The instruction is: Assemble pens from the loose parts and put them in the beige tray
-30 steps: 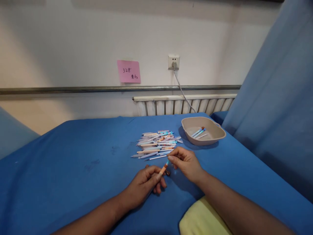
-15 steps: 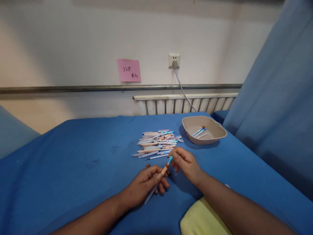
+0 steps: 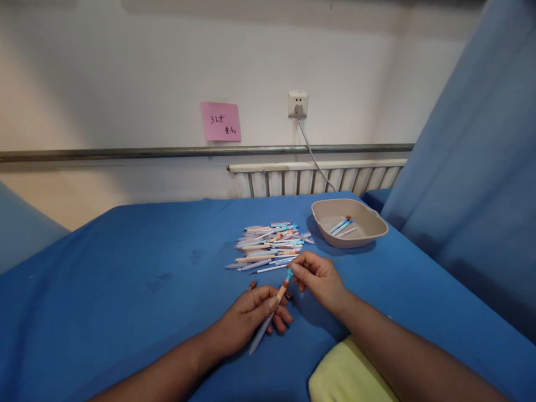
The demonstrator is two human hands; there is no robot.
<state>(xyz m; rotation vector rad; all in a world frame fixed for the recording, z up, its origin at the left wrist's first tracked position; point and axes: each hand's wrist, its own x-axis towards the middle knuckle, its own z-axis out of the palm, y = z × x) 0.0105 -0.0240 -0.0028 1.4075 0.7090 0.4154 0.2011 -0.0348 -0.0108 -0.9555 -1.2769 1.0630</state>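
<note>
Between thumb and fingers, my left hand (image 3: 255,312) grips a pen (image 3: 262,330) with a grey-blue barrel and an orange and brown upper part. The pen slants up to the right. My right hand (image 3: 315,276) pinches the light-blue piece (image 3: 289,274) at its upper end. Just beyond my hands lies a heap of pens and thin rods (image 3: 268,245). Small brown pieces lie near my left fingers, one (image 3: 252,285) behind them and another partly hidden by the pen.
A beige basin (image 3: 364,223) holding several pens stands right of the heap on the blue cloth (image 3: 125,279). A yellow-green cloth (image 3: 347,374) lies under my right forearm. Blue curtains hang at both sides. Behind are a metal rail and a wall socket with a cord.
The pen's lower end shows slightly more below my left hand, and it has swung a little. Both hands keep their grip in nearly the same place.
</note>
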